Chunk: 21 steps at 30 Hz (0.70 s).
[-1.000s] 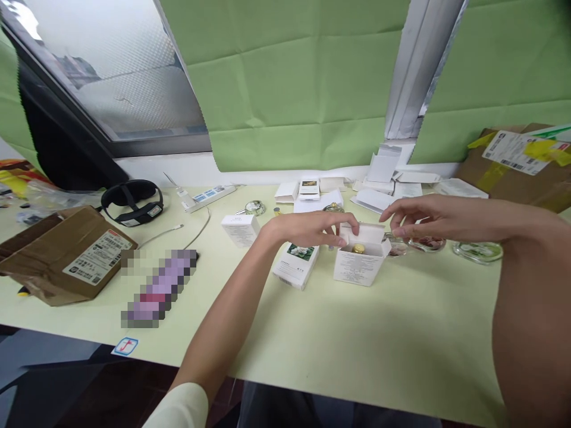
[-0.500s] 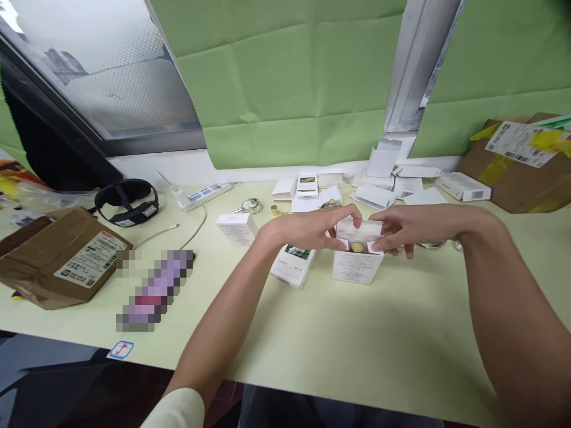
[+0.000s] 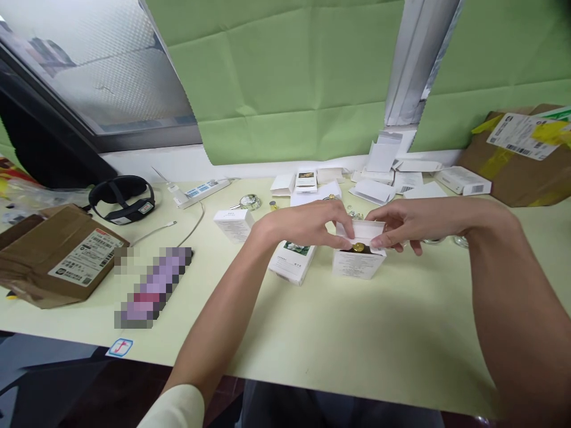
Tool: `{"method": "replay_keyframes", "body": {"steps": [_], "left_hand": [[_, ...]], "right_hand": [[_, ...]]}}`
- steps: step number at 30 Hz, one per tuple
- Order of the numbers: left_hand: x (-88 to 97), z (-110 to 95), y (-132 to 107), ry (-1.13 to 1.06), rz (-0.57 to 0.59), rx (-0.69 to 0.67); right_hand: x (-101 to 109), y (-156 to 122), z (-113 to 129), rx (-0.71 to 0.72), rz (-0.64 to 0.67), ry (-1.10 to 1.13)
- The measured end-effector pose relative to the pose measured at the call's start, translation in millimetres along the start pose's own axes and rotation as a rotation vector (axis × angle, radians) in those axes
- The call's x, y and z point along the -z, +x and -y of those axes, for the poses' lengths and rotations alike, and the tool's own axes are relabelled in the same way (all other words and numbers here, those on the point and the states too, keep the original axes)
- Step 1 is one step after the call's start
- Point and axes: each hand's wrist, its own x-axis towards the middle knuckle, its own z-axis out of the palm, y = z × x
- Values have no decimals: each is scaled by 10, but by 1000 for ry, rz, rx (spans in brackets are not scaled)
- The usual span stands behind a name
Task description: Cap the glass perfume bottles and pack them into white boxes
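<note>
At mid-table I see the left hand [image 3: 307, 223] and right hand [image 3: 410, 221] each pinching a top flap of the white box [image 3: 357, 267], a gold cap [image 3: 358, 246] showing inside. A flower-printed box [image 3: 292, 263] lies just left of it; folded cartons [image 3: 375, 191] clutter the table [image 3: 357, 345] behind.

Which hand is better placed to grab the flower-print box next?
Left, likely. The flower-print box lies right by the left hand; the right hand sits on the far side of the open box and would have to cross it.
</note>
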Motion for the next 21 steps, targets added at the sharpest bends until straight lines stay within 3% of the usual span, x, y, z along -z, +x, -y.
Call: {"method": "replay_keyframes", "body": {"steps": [2, 6, 12, 21], "left_hand": [[17, -41, -21, -37, -13, -37], [14, -56, -27, -143, -40, -62], [-81, 102, 60, -102, 105, 10], [-95, 123, 81, -68, 100, 4]], "right_hand": [[-13, 39, 16, -28, 99, 27], [-30, 102, 16, -53, 116, 39], [-22, 85, -24, -89, 65, 12], [53, -71, 31, -64, 33, 90]]}}
